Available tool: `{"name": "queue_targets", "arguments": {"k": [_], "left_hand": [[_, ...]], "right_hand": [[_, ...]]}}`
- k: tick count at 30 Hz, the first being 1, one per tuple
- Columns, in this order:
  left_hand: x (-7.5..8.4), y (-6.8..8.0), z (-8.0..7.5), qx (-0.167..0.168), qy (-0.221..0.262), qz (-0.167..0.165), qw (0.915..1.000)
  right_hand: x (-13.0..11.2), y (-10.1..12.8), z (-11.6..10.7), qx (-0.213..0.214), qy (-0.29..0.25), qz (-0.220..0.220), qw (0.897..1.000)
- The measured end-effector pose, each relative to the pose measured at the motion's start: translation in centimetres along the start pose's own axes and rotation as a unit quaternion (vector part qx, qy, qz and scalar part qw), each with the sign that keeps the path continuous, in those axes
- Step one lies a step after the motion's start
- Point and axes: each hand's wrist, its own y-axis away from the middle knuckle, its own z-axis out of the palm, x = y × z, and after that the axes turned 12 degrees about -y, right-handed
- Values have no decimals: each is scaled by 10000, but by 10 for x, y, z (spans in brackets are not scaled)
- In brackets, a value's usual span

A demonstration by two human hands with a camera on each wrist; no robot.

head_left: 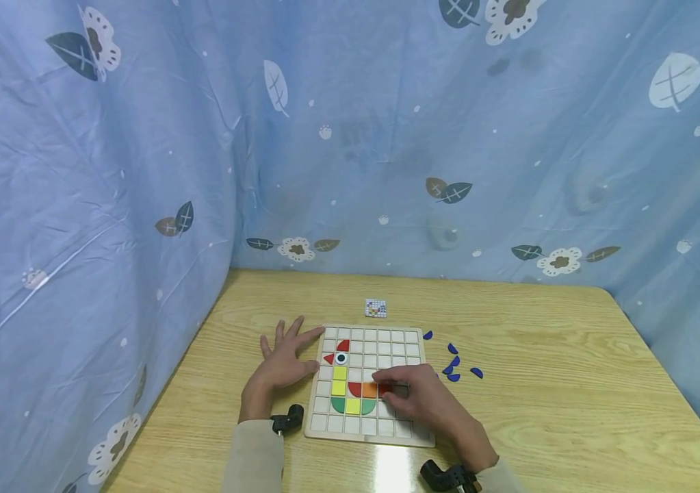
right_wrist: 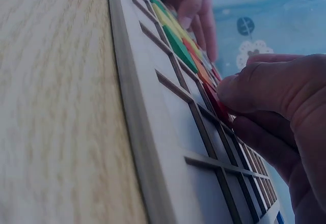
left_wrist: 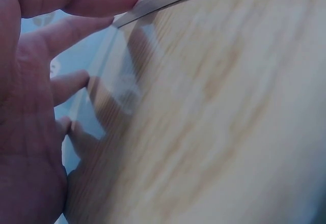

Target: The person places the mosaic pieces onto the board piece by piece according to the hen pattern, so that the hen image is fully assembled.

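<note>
Blue leaf-print cloth backs a wooden table (head_left: 540, 356). On the grid board (head_left: 399, 339), the right hand (head_left: 423, 400) pinches a red tile (right_wrist: 216, 102) at its fingertips, just beside the orange tile (head_left: 369, 389). The left hand (head_left: 282, 359), fingers spread flat, steadies the board's left edge.

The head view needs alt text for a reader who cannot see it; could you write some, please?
A right hand presses a red piece into a gridded puzzle board on a wooden table, while the left hand lies flat beside it. Loose blue pieces lie nearby.
</note>
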Motion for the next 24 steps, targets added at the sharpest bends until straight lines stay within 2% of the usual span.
{"name": "queue_targets", "arguments": {"k": [5,16,24], "left_hand": [[0,0,0,14,-44,-3,10000],[2,0,-2,18,-63,29,10000],[1,0,-1,21,-99,17,9999]], "right_hand": [[2,0,0,75,138,-201,9997],[-2,-2,5,114,143,-240,9995],[-6,13,-10,409,107,-33,9991]]}}
